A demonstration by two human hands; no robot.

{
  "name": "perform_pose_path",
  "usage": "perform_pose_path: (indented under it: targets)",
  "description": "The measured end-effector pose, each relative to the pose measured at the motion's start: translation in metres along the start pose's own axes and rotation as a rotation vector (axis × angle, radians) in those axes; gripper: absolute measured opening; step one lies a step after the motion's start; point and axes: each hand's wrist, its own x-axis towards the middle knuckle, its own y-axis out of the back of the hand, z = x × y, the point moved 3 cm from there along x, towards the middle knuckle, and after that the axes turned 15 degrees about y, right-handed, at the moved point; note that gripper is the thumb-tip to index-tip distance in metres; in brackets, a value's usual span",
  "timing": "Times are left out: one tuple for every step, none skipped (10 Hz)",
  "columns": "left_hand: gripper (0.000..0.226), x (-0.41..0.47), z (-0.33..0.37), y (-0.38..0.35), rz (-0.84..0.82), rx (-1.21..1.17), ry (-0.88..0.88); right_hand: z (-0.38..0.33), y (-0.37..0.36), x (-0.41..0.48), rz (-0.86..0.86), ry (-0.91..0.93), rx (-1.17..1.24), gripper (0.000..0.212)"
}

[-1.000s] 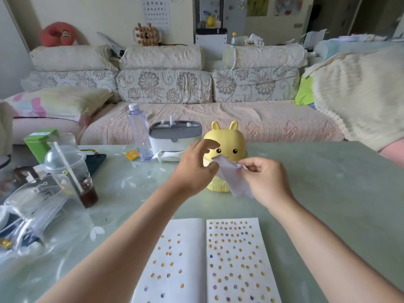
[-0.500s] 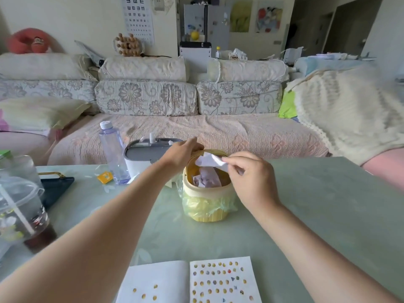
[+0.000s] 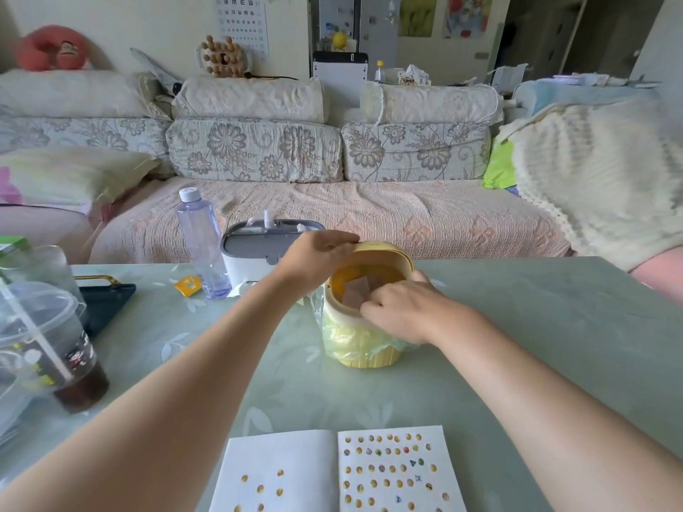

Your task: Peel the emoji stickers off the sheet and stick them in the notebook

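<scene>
**Pale green table hosts bin stop**

Nearest, an open white paper notebook lies flat, round emoji stickers dotting both pages. Beyond, the left hand grips the raised yellow lid of a small yellow plastic bin, seemingly clearing the way for the right hand, fingers curled at the rim; whether it pinches anything cannot be told. Pale paper scraps lie inside. No sticker sheet shows. Behind stand a clear plastic water bottle and a floral sofa.

Small round yellow plastic bin, pale green liner; white open paper notebook, yellow stickers; mint tabletop, white leaf print
</scene>
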Motion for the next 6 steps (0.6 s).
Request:
perform_pose_path:
  targets:
    - [0.024, -0.008, 0.001, 0.003, 0.031, 0.044, -0.053, 0.004, -0.001, 0.001, 0.252, 0.059, 0.039, 0.035]
    - [0.025, -0.024, 0.001, 0.003, 0.097, 0.096, -0.122, 0.005, 0.013, -0.014, 0.651, 0.157, -0.006, 0.031]
    - [0.03, -0.05, -0.001, -0.001, 0.188, 0.144, -0.314, 0.006, 0.022, -0.029, 0.797, 0.172, -0.045, 0.042]
    - [0.03, -0.079, -0.008, -0.012, 0.257, 0.172, -0.451, 0.006, 0.001, -0.037, 0.495, 0.099, -0.109, 0.067]
    - [0.032, -0.097, -0.013, -0.015, 0.284, 0.206, -0.497, 0.001, -0.017, -0.051, 0.44, 0.131, -0.082, 0.069]
    - [0.033, -0.115, -0.016, -0.022, 0.318, 0.216, -0.48, -0.009, -0.028, -0.072, 0.572, 0.111, -0.122, 0.064]
